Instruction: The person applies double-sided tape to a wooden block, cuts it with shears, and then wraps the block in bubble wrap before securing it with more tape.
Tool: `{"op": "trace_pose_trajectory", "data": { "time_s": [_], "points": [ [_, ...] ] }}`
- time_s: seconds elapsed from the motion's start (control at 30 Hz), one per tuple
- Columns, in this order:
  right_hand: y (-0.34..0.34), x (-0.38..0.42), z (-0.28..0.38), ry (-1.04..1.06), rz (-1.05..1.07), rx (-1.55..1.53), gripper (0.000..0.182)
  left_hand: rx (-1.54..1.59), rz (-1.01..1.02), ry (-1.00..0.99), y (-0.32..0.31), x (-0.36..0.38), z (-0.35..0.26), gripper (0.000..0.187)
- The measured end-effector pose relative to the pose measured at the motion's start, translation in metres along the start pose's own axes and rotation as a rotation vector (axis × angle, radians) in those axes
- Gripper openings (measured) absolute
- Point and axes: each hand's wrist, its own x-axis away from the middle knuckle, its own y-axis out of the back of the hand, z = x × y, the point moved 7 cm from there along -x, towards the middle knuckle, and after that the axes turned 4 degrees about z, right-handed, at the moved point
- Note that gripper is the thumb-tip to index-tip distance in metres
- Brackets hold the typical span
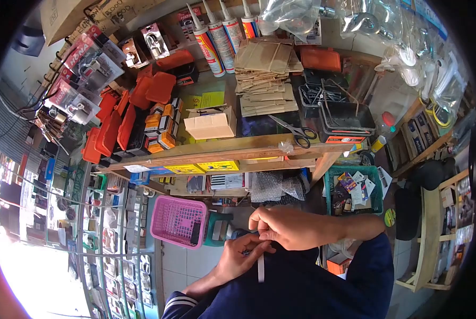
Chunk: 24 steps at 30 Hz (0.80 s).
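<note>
My left hand and my right hand meet in front of my dark blue top, fingertips pressed together. Just below the left fingers a narrow white strip hangs down against the dark cloth, and its upper end disappears under those fingers. The right hand arches over from the right with its fingers bent into a pinch; whatever lies between them is hidden. A pink plastic basket is to the left of the hands, beside a green stool-like object.
Ahead stands a wooden bench bearing scissors, a cardboard stack, an opened small box, sealant tubes and orange-lidded cases. A green crate with packets sits at right; a wire rack is at left.
</note>
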Motion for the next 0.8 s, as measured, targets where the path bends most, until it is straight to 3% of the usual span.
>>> {"op": "trace_pose_trajectory", "data": {
  "time_s": [0.1, 0.13, 0.17, 0.2, 0.23, 0.27, 0.43, 0.5, 0.53, 0.6, 0.8],
  "points": [
    [0.036, 0.009, 0.023, -0.018, -0.076, -0.005, 0.025, -0.139, 0.026, 0.013, 0.001, 0.003, -0.006, 0.018],
    [0.054, 0.011, 0.025, 0.040, -0.223, 0.100, 0.021, -0.139, 0.025, 0.010, 0.001, 0.003, -0.005, 0.018],
    [0.074, 0.017, 0.023, -0.078, -0.307, 0.225, 0.020, -0.128, -0.002, -0.039, 0.003, 0.003, -0.005, 0.020],
    [0.095, 0.022, 0.019, 0.022, -0.523, 0.412, 0.021, -0.116, -0.028, -0.087, 0.004, 0.004, -0.006, 0.021],
    [0.115, 0.027, 0.007, -0.104, -0.626, 0.439, 0.021, -0.114, -0.029, -0.089, 0.004, 0.005, -0.005, 0.021],
    [0.128, 0.033, 0.005, -0.143, -0.752, 0.713, 0.021, -0.111, -0.033, -0.134, 0.004, 0.006, -0.007, 0.021],
    [0.143, 0.036, -0.068, -0.492, -0.750, 0.814, 0.028, -0.220, 0.041, -0.220, 0.000, 0.009, -0.022, 0.012],
    [0.143, 0.032, -0.069, -0.573, -0.714, 0.797, 0.029, -0.273, -0.007, -0.425, -0.002, 0.015, -0.030, 0.009],
    [0.143, 0.030, -0.072, -0.656, -0.676, 0.778, 0.029, -0.275, -0.006, -0.422, -0.002, 0.014, -0.032, 0.009],
    [0.145, 0.027, -0.074, -0.649, -0.658, 0.789, 0.032, -0.474, -0.053, -0.718, -0.006, 0.024, -0.059, 0.011],
    [0.153, 0.018, -0.084, -0.569, -0.659, 0.905, 0.040, -0.459, -0.036, -0.678, -0.009, 0.021, -0.062, 0.009]
  ]
}}
